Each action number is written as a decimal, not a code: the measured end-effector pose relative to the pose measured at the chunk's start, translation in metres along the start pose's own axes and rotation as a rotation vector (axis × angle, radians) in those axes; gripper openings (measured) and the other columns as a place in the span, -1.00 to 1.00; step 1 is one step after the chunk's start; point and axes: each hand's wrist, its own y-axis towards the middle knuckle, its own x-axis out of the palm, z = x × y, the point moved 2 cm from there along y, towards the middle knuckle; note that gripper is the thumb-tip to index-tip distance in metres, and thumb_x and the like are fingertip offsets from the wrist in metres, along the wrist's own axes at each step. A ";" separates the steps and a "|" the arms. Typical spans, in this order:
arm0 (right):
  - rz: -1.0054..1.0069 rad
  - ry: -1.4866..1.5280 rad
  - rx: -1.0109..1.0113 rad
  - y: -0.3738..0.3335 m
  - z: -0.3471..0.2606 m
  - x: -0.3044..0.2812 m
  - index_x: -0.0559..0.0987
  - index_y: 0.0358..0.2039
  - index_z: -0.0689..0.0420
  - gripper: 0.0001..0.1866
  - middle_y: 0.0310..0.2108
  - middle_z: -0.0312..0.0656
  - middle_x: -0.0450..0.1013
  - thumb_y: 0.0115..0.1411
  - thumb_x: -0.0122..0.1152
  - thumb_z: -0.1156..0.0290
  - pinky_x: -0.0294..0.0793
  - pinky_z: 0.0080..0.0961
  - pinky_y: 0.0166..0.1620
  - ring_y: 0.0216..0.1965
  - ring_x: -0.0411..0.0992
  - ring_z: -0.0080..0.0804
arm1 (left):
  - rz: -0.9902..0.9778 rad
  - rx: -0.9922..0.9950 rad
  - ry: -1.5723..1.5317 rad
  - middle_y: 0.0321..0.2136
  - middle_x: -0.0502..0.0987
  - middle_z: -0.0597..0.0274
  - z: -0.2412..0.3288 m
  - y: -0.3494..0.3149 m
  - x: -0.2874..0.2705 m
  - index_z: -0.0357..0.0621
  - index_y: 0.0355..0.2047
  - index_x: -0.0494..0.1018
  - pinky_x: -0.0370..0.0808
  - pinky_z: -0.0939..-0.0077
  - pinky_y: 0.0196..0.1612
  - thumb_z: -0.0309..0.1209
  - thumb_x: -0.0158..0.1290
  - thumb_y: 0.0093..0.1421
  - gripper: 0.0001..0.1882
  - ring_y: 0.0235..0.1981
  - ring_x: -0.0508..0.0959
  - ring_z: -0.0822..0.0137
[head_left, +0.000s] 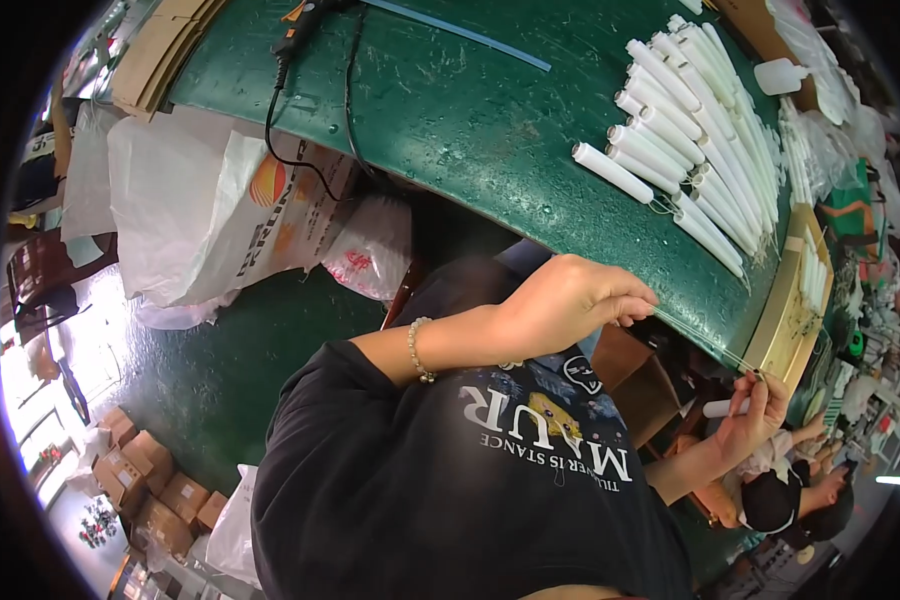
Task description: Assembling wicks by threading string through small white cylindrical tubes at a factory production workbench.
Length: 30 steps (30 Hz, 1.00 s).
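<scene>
My left hand [582, 300], with a beaded bracelet at the wrist, is closed in a pinch beside the table's near edge. From its fingertips thin pale strands [705, 340] stretch across to my right hand [755, 412]. That hand is closed around a short white tube [725, 408], and the strands run up to its fingers. Whether the strands are thread or wire I cannot make out. On the green table [490, 130] above my hands lies a large pile of similar white tubes [695, 130], some with thin strands at their ends.
An open cardboard box [792, 300] with a few white tubes stands right of the pile. A corded hand tool [295, 35] and a blue strip [460, 35] lie at the table's far left. White bags [185, 200] hang below, cartons [150, 480] sit on the floor, and people [770, 495] are at right.
</scene>
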 end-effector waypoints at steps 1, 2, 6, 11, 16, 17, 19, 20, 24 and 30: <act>-0.024 -0.011 -0.005 0.001 0.001 0.001 0.41 -0.42 0.29 -0.91 -0.49 -0.08 0.42 0.03 0.03 0.56 0.12 -0.86 -0.72 -0.60 0.36 -0.53 | 0.005 0.077 0.151 -0.54 0.52 0.15 0.000 0.000 -0.002 -0.28 -0.39 0.45 0.41 0.62 -0.49 -0.42 -0.02 0.05 -0.83 -0.52 0.53 0.41; -0.036 -0.010 -0.001 0.002 0.002 0.001 0.41 -0.42 0.29 -0.91 -0.49 -0.08 0.42 0.03 0.03 0.56 0.12 -0.86 -0.72 -0.60 0.36 -0.53 | 0.017 0.072 0.151 -0.54 0.52 0.15 -0.001 -0.002 -0.005 -0.28 -0.39 0.45 0.41 0.62 -0.49 -0.42 -0.02 0.05 -0.83 -0.52 0.53 0.41; -0.071 -0.039 -0.030 0.006 0.003 -0.002 0.42 -0.36 0.27 -0.88 -0.44 -0.08 0.42 0.06 0.00 0.55 0.13 -0.87 -0.72 -0.60 0.33 -0.58 | 0.017 0.146 0.215 -0.56 0.51 0.14 0.001 -0.007 -0.009 -0.27 -0.39 0.45 0.41 0.58 -0.51 -0.41 -0.01 0.04 -0.82 -0.55 0.53 0.38; -0.096 -0.016 -0.056 0.008 -0.003 -0.004 0.42 -0.36 0.27 -0.89 -0.45 -0.07 0.42 0.05 -0.01 0.57 0.13 -0.86 -0.72 -0.59 0.34 -0.55 | -0.029 -0.001 -0.122 -0.56 0.52 0.16 0.008 -0.011 -0.010 -0.31 -0.38 0.44 0.44 0.61 -0.49 -0.44 -0.02 0.05 -0.82 -0.55 0.53 0.43; -0.105 0.012 0.028 0.008 -0.008 0.025 0.42 -0.49 0.31 -0.94 -0.50 0.01 0.42 -0.04 0.01 0.68 0.18 -0.86 -0.66 -0.68 0.31 -0.61 | -0.004 -0.170 -0.132 -0.54 0.52 0.19 0.006 -0.012 -0.021 -0.35 -0.38 0.43 0.46 0.68 -0.46 -0.49 -0.06 0.08 -0.84 -0.52 0.53 0.48; -0.118 -0.018 0.084 0.009 -0.011 0.027 0.42 -0.52 0.31 -0.94 -0.51 0.02 0.43 -0.06 0.00 0.70 0.23 -0.84 -0.64 -0.72 0.29 -0.62 | -0.012 -0.170 -0.102 -0.54 0.52 0.19 0.005 -0.011 -0.023 -0.35 -0.39 0.43 0.46 0.68 -0.46 -0.50 -0.07 0.09 -0.84 -0.52 0.53 0.48; -0.093 -0.005 0.065 0.007 -0.012 0.028 0.42 -0.53 0.32 -0.94 -0.52 0.02 0.43 -0.07 0.00 0.71 0.23 -0.83 -0.63 -0.72 0.28 -0.64 | -0.026 -0.144 -0.041 -0.54 0.52 0.19 0.011 -0.009 -0.025 -0.37 -0.41 0.43 0.46 0.68 -0.46 -0.51 -0.09 0.10 -0.85 -0.52 0.52 0.48; -0.114 0.002 0.076 0.006 -0.013 0.030 0.42 -0.54 0.32 -0.94 -0.53 0.03 0.44 -0.07 -0.01 0.71 0.24 -0.83 -0.63 -0.73 0.27 -0.66 | -0.056 -0.125 -0.026 -0.54 0.52 0.19 0.014 -0.007 -0.026 -0.37 -0.41 0.43 0.46 0.68 -0.46 -0.51 -0.09 0.10 -0.85 -0.52 0.52 0.48; -0.085 0.042 0.109 0.006 -0.015 0.035 0.44 -0.55 0.31 -0.94 -0.53 -0.01 0.45 -0.07 0.01 0.70 0.22 -0.84 -0.65 -0.73 0.27 -0.70 | -0.064 -0.161 -0.075 -0.54 0.50 0.15 0.031 0.006 -0.030 -0.39 -0.44 0.43 0.45 0.68 -0.42 -0.54 -0.12 0.11 -0.85 -0.53 0.49 0.48; -0.006 0.062 0.038 0.020 -0.009 0.036 0.39 -0.52 0.33 -0.90 -0.54 0.04 0.41 -0.05 -0.12 0.74 0.12 -0.86 -0.72 -0.79 0.22 -0.68 | -0.268 -0.061 0.168 -0.54 0.50 0.19 0.072 0.058 -0.049 -0.38 -0.39 0.44 0.44 0.67 -0.40 -0.54 -0.05 0.07 -0.86 -0.49 0.48 0.51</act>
